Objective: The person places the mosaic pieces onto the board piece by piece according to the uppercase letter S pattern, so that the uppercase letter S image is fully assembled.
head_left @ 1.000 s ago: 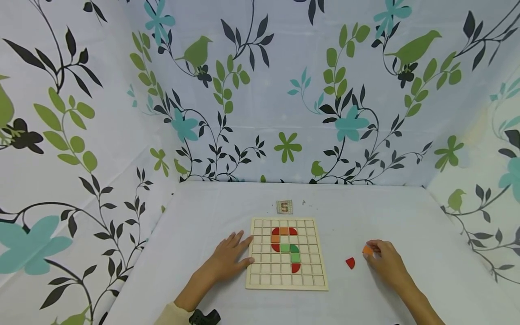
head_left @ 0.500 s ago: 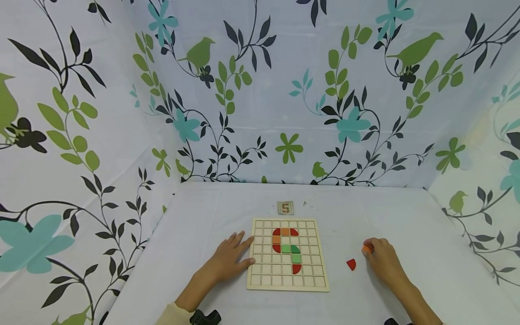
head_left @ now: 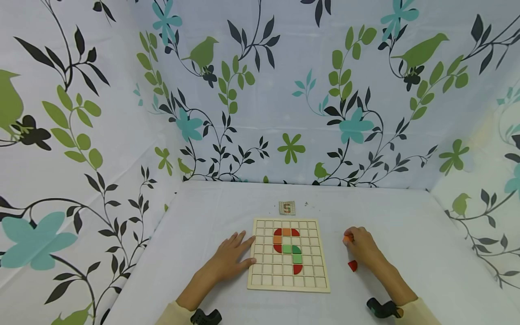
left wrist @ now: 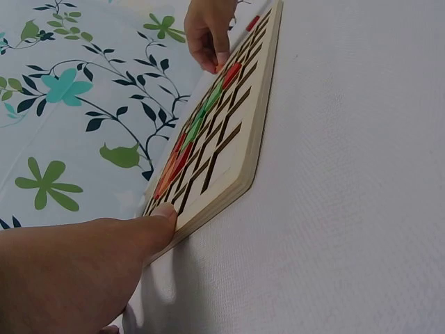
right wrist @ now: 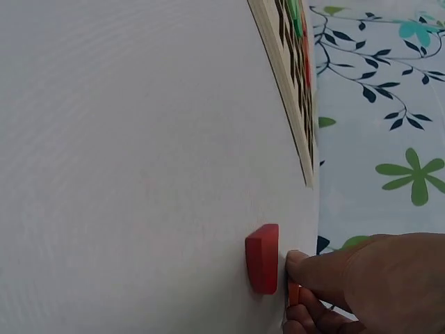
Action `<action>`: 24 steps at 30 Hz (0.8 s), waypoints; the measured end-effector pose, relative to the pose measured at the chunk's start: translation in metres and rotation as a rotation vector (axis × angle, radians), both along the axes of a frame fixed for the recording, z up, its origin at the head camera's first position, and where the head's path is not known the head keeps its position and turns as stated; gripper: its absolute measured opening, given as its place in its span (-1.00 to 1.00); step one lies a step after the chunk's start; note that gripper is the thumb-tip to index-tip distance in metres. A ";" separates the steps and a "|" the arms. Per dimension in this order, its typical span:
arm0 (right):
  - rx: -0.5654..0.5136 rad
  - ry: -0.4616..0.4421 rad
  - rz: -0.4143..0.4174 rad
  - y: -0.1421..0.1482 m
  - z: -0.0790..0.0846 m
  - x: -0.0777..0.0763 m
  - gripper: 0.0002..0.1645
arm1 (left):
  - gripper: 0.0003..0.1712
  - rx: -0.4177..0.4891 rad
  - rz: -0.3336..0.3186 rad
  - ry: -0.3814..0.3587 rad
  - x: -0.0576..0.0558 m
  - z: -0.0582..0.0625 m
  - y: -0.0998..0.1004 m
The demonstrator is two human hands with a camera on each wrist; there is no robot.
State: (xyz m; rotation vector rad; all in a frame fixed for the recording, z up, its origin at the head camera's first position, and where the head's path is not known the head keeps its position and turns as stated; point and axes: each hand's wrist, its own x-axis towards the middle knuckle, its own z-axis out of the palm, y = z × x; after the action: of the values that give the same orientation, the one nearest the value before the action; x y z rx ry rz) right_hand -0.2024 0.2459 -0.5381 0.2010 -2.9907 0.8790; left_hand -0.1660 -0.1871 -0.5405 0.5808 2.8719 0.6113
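A wooden grid board [head_left: 288,290] lies on the white table, with red, orange and green pieces set in a curving line on its squares. My left hand [head_left: 228,256] rests at the board's left edge, fingers spread, the thumb touching the rim in the left wrist view. Right of the board, my right hand [head_left: 363,247] pinches a small orange piece [head_left: 347,239] between thumb and fingers. That orange piece [right wrist: 293,291] is mostly covered by the fingers in the right wrist view. A loose red quarter-round piece [head_left: 352,266] lies on the cloth just below the hand.
Behind the board lies a small patterned card [head_left: 287,208] bearing a figure like a 5. Tiny dark specks sit beside it. A patterned curtain [head_left: 252,90] with leaves and birds closes off the back and sides. Black devices [head_left: 206,317] are worn on both wrists.
My right hand has moved left toward the board, carrying the orange piece, and is now above the loose red piece. The left hand stays at the board's edge. The head view has shifted slightly.
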 end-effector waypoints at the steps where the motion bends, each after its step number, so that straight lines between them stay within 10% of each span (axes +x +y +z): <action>1: -0.006 -0.010 0.008 -0.003 0.000 -0.001 -0.75 | -0.18 0.000 0.001 -0.001 0.000 0.000 0.000; 24: -0.133 0.052 0.307 -0.117 0.019 0.044 -0.80 | -0.18 0.003 -0.002 0.007 -0.001 0.000 0.001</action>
State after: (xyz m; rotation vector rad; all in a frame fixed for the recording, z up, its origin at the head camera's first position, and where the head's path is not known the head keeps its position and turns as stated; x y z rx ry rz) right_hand -0.1582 0.1291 -0.5186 0.6816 -2.8846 1.0725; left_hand -0.1665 -0.1862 -0.5400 0.5875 2.8764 0.6142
